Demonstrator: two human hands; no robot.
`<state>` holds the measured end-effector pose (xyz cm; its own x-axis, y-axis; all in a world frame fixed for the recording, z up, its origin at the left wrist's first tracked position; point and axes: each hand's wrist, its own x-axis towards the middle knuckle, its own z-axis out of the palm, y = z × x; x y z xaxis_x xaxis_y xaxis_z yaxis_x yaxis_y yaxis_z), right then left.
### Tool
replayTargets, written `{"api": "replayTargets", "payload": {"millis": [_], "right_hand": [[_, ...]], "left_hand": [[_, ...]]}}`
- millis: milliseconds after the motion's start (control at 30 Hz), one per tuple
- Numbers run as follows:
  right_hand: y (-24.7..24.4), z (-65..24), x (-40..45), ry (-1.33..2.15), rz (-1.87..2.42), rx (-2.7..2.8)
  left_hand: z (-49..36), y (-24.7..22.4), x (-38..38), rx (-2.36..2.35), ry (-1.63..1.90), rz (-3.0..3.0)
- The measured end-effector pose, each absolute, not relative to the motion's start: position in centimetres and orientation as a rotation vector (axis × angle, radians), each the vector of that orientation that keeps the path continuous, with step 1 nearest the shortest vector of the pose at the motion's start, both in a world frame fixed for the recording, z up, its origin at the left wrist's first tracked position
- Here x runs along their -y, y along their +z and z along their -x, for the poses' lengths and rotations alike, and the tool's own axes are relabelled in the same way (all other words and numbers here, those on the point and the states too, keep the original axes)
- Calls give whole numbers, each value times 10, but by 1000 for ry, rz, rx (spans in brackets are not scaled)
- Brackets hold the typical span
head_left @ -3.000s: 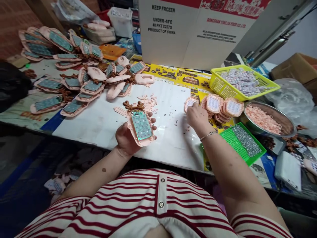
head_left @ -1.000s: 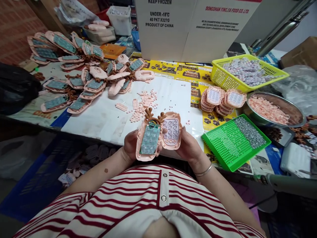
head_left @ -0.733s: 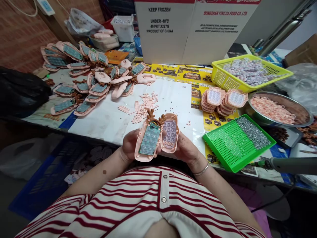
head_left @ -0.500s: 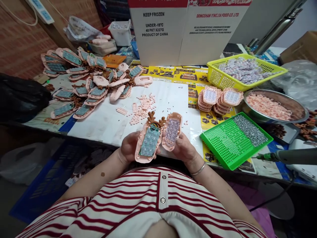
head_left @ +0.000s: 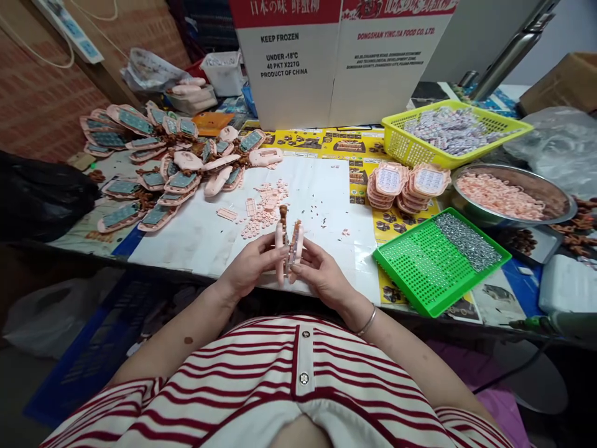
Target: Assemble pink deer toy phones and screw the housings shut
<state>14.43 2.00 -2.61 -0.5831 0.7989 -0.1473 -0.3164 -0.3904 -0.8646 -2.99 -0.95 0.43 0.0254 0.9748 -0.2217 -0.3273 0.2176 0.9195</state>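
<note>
My left hand point(head_left: 249, 264) is closed on a pink shell half with brown antlers point(head_left: 280, 252), turned edge-on. Opposite it, my right hand point(head_left: 324, 274) grips the other pink shell half point(head_left: 296, 249), which carries a keypad on its inner face. The two halves stand upright, face to face, with a narrow gap between them, above the front edge of the white sheet point(head_left: 186, 239). Small pink pieces point(head_left: 265, 205) lie just beyond them. The circuit board inside the antlered half is mostly hidden at this angle.
Antlered shells with boards point(head_left: 181, 180) are piled at left. At right are stacked pink halves point(head_left: 388, 180), a yellow basket point(head_left: 420, 149), a green tray of screws point(head_left: 420, 267) and a metal bowl point(head_left: 559, 208). A white carton point(head_left: 298, 93) stands behind.
Both hands have turned the two halves from lying open, inner faces up, to edge-on and facing each other, and brought them closer. The screwdriver-like tool at right appears lower in view.
</note>
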Motion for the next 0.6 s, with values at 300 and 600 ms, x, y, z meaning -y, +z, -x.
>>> {"api": "replayTargets", "payload": {"millis": [300,600], "right_hand": [[-28,-149,-19,2002,803,1186],[-34,-152,-20,2008,704,1260]], "left_hand": [[29,-3,8,-1103,1124,-985],[35,-7,7,-1275,1020,-1203]]}}
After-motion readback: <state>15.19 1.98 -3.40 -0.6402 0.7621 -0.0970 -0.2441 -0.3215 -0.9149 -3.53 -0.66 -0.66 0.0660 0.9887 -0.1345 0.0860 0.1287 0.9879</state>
